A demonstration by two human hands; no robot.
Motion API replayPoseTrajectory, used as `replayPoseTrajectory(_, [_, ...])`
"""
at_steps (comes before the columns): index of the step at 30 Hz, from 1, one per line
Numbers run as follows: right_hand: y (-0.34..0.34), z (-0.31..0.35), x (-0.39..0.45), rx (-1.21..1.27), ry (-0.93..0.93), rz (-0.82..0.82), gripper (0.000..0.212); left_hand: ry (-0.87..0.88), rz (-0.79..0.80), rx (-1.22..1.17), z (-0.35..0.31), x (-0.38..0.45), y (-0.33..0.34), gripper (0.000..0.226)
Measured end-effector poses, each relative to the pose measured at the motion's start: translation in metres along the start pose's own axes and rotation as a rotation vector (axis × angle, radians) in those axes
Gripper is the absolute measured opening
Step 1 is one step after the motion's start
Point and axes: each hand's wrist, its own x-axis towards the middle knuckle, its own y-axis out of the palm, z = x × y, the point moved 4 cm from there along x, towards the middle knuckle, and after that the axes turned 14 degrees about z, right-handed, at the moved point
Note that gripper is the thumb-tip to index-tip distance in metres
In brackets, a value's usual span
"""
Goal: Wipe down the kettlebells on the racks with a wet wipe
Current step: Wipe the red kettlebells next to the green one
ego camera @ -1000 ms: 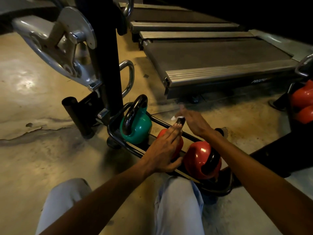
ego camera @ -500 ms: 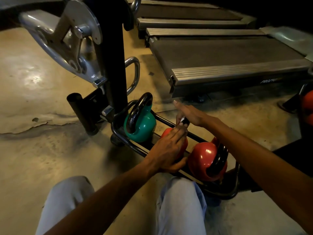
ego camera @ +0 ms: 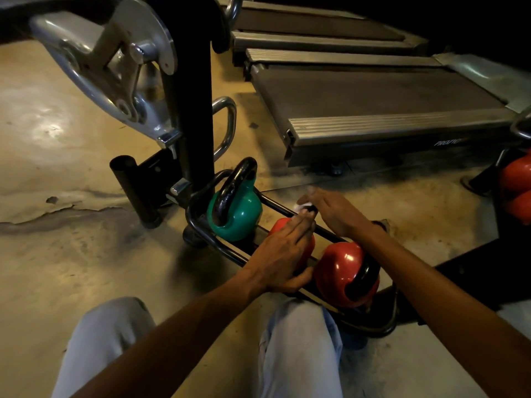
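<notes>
A person crouches over a low black tubular steel rack (ego camera: 218, 248) that sits on a worn, glossy concrete floor (ego camera: 86, 254). Three kettlebells stand in the rack in a row. At the far left end is a green kettlebell with a black loop handle (ego camera: 238, 211), upright. Next to it is a red kettlebell (ego camera: 304, 245), mostly hidden under the left hand (ego camera: 283, 259), which lies flat across its top with fingers straight and together and the thumb tucked against its near side. Just to the right, touching or almost touching it, a second glossy red kettlebell with a black handle (ego camera: 342, 271) is tipped so its handle faces the right.

The right hand (ego camera: 334, 209) reaches over the middle kettlebell's black handle, fingers bent down and pinching a small white wet wipe (ego camera: 301, 206) against the handle; the fingertips are blurred.

The person's pale grey trouser knees (ego camera: 298, 340) fill the bottom of the view. Behind the rack stands a black upright post with a silver metal bracket (ego camera: 115, 67). Beyond it lie grey treadmill decks (ego camera: 373, 96). More red kettlebells (ego camera: 517, 185) show at the far right edge
</notes>
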Motion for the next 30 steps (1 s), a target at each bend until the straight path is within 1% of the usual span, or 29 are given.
replayPoseTrajectory(2, [0.009, -0.008, -0.014, -0.008, -0.008, -0.04, 0.067, 0.008, -0.003, -0.016, 0.0, 0.0, 0.001, 0.096])
replayPoseTrajectory(4, [0.019, -0.008, -0.025, 0.03, 0.059, -0.061, 0.07, 0.01, 0.002, -0.022, 0.001, 0.0, 0.002, 0.098])
replayPoseTrajectory(6, [0.025, 0.003, -0.033, 0.186, 0.172, -0.1, 0.075, 0.017, 0.011, -0.026, 0.002, 0.001, 0.002, 0.099])
replayPoseTrajectory(9, [0.024, 0.027, -0.036, 0.376, 0.329, -0.172, 0.07, 0.029, 0.016, -0.015, 0.0, 0.001, 0.001, 0.099])
replayPoseTrajectory(10, [0.022, 0.033, -0.034, 0.471, 0.357, -0.195, 0.069, 0.03, 0.016, -0.015, 0.0, 0.001, 0.0, 0.098])
replayPoseTrajectory(11, [0.019, 0.035, -0.031, 0.637, 0.372, -0.226, 0.073, 0.026, 0.014, -0.018, 0.0, 0.0, -0.001, 0.097])
replayPoseTrajectory(12, [0.018, 0.032, -0.026, 0.853, 0.383, -0.248, 0.081, 0.021, 0.013, -0.025, 0.0, 0.0, 0.0, 0.094])
replayPoseTrajectory(14, [0.013, 0.03, -0.024, 1.241, 0.44, -0.226, 0.094, 0.013, 0.012, -0.04, 0.0, -0.001, 0.0, 0.091])
replayPoseTrajectory(16, [0.008, 0.03, -0.027, 1.432, 0.491, -0.195, 0.101, 0.014, 0.01, -0.068, 0.001, -0.002, -0.001, 0.09])
replayPoseTrajectory(19, [0.015, 0.02, -0.035, 1.531, 0.511, -0.138, 0.104, 0.036, 0.002, -0.134, 0.002, -0.003, -0.004, 0.088])
replayPoseTrajectory(22, [0.037, 0.015, -0.048, 1.539, 0.513, -0.066, 0.106, 0.082, 0.014, -0.173, 0.005, -0.006, -0.007, 0.086])
replayPoseTrajectory(24, [0.045, 0.015, -0.055, 1.551, 0.493, -0.052, 0.106, 0.108, 0.039, -0.182, 0.011, -0.006, -0.013, 0.082])
replayPoseTrajectory(25, [0.047, 0.018, -0.058, 1.582, 0.474, -0.064, 0.105, 0.116, 0.057, -0.169, 0.015, -0.004, -0.019, 0.08])
replayPoseTrajectory(27, [0.047, 0.021, -0.06, 1.655, 0.406, -0.149, 0.105, 0.111, 0.104, -0.133, 0.023, 0.009, -0.033, 0.077])
replayPoseTrajectory(29, [0.051, 0.027, -0.06, 1.647, 0.352, -0.21, 0.107, 0.065, 0.171, -0.129, 0.029, 0.023, -0.047, 0.076])
replayPoseTrajectory(30, [0.055, 0.029, -0.06, 1.616, 0.348, -0.196, 0.108, 0.044, 0.2, -0.137, 0.032, 0.029, -0.051, 0.075])
